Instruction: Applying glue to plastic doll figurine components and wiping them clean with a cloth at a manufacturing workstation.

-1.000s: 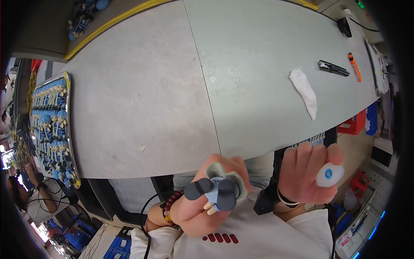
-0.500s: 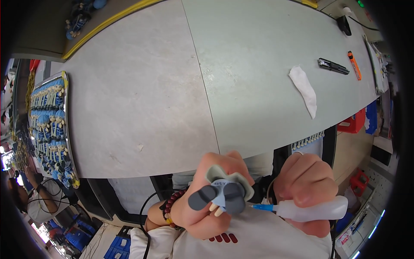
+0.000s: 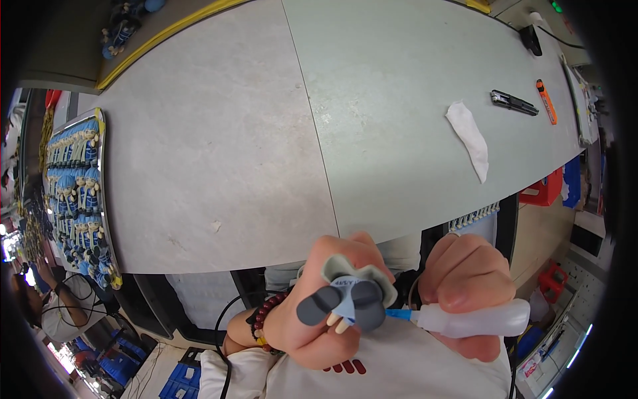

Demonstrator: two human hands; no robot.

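Below the table's front edge, my left hand [image 3: 335,266] is closed around a small figurine [image 3: 351,299], its dark grey soles and pale green skirt-like edge toward me. The figurine's head is hidden inside my fist. In my right hand [image 3: 468,286] lies a translucent white squeeze bottle [image 3: 475,318] with a blue nozzle [image 3: 401,314], held sideways. The nozzle points left and meets the figurine beside its right shoe; its tip is hidden behind the shoe.
A tray of blue figurines [image 3: 76,193] stands at the table's left end. On the right of the table [image 3: 219,133] lie a white cloth strip [image 3: 469,139], a black stapler [image 3: 514,102] and an orange cutter [image 3: 547,102]. A person [image 3: 56,306] sits at far left.
The bottle has moved slightly left and the figurine slightly right, so the nozzle tip that showed in a gap is now hidden at the figurine's shoe.
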